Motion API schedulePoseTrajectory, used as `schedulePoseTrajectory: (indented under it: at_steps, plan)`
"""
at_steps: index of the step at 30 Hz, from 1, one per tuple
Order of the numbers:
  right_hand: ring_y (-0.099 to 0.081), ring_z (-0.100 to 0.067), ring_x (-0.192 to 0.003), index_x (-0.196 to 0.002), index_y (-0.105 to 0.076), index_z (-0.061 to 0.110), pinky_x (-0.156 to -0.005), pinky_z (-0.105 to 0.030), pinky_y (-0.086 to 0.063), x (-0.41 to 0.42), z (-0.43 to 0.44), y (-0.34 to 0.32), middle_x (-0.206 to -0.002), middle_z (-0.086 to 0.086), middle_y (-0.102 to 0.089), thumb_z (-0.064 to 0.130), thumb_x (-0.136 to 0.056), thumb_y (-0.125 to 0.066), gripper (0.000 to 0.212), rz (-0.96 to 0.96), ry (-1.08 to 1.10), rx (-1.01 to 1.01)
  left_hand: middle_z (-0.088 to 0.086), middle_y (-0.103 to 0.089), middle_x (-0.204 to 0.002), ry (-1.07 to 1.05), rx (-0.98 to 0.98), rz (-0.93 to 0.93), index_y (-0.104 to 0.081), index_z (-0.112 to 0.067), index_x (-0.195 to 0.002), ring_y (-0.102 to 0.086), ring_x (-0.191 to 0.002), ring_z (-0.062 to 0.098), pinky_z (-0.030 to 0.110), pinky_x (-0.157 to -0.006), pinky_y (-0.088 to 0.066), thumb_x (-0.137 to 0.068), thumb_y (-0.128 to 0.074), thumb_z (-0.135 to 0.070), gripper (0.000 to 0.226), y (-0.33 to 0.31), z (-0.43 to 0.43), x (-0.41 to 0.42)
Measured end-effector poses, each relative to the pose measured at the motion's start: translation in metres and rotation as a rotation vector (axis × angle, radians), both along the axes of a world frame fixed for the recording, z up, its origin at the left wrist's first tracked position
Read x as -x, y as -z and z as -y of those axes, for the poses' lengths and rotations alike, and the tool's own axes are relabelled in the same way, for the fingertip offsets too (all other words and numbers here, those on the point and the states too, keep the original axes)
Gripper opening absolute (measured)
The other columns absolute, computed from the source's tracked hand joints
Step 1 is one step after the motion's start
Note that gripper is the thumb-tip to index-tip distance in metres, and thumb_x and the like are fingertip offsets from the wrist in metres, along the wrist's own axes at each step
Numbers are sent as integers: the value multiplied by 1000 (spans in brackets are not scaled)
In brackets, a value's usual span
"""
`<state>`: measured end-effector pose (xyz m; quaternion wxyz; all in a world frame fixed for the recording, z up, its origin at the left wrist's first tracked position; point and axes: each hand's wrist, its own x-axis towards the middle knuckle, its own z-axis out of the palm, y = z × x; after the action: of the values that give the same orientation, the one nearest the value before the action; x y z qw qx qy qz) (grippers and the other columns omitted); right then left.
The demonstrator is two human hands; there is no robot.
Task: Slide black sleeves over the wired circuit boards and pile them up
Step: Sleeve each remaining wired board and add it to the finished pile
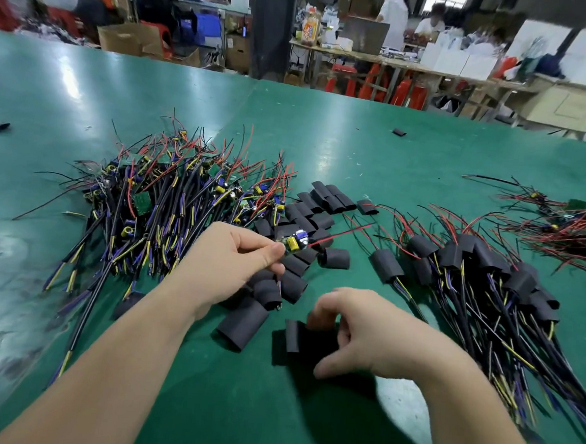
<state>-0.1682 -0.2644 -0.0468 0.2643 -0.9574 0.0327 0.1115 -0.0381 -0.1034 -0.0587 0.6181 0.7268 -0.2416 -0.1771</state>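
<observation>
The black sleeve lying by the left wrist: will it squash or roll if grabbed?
The black sleeve likely squashes: its open end looks thin-walled and oval. Probably light, being hollow. Flattened like that, it should slide rather than roll on the green table.

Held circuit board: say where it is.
The circuit board is mid-frame in the head view, pinched by the left hand, above loose black sleeves, right of the unsleeved heap.

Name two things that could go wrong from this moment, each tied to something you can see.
1. The left hand pinches the circuit board by one end; it may slip or twist as the sleeve in the right hand goes on.
2. Its red wire trails over the loose sleeves and could snag or scatter them.
</observation>
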Motion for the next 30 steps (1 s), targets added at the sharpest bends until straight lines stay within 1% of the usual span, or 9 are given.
schedulePoseTrajectory:
  at_steps: [4,10,12,14,16,18,22,26,30]
  plan:
    - [-48,8,-51,-98,-67,22,-48,-9,-35,-7,2,4,-58,13,-46,23,-67,-78,33,88,78,49,7,-67,-54,-16,76,-56,-76,-16,-65,-28,-31,0,9,-35,-22,-80,-68,-21,18,-1,-2,-5]
    - [-48,12,-60,-88,-62,35,-54,-6,-36,-4,18,7,-87,12,-57,30,-65,-85,33,57,111,38,52,-49,-82,20,62,-55,-78,-23,-73,-18,-48,12,25,-48,-11,-63,-66,-44,26,-6,-10,-9]
    - [-50,13,-61,-85,-61,37,-55,-7,-38,-3,22,8,-86,12,-61,28,-65,-85,33,76,152,10,45,-53,-73,44,71,-62,-78,-20,-75,-20,-45,10,23,-47,-11,-66,-65,-41,27,-6,-11,-8]
    - [-52,8,-67,-94,-65,39,-61,-8,-39,-2,27,9,-87,14,-63,30,-66,-84,35,98,198,5,20,-63,-59,67,113,-87,-76,-13,-70,-24,-36,7,13,-42,-15,-69,-63,-34,25,-5,-11,-8]
    - [-55,3,-77,-105,-69,35,-69,-10,-41,0,32,10,-90,16,-63,30,-67,-84,41,132,256,5,-3,-59,-45,84,128,-91,-73,-11,-71,-25,-33,2,10,-37,-20,-73,-60,-29,22,-6,-11,-7]
    - [-61,-4,-81,-103,-72,28,-72,-12,-43,-1,37,9,-89,14,-66,25,-69,-85,37,216,349,-49,-7,-51,-37,108,107,-59,-70,-7,-76,-23,-34,2,11,-37,-20,-76,-58,-28,25,-8,-13,-6]
    - [-63,-18,-71,-88,-72,20,-77,-27,-52,-3,42,2,-78,-3,-73,8,-74,-78,19,514,717,-645,-8,-44,-35,171,115,-42,-76,-15,-66,-20,-36,3,13,-38,-17,-77,-58,-30,26,-12,-17,-4]
    - [-71,-18,-67,-85,-63,6,-58,-19,-56,-4,40,-8,-72,-8,-72,19,-77,-67,16,633,975,-1501,-6,-51,-38,218,145,-40,-77,-23,-69,-20,-37,3,15,-40,-15,-76,-58,-29,21,-14,-17,-1]
    - [-73,-19,-67,-87,-61,0,-50,-19,-55,-3,35,-14,-78,-14,-73,24,-81,-68,26,569,1059,-1850,-4,-53,-40,185,163,-24,-77,-22,-68,-20,-38,4,15,-39,-16,-73,-59,-31,20,-14,-16,-3]
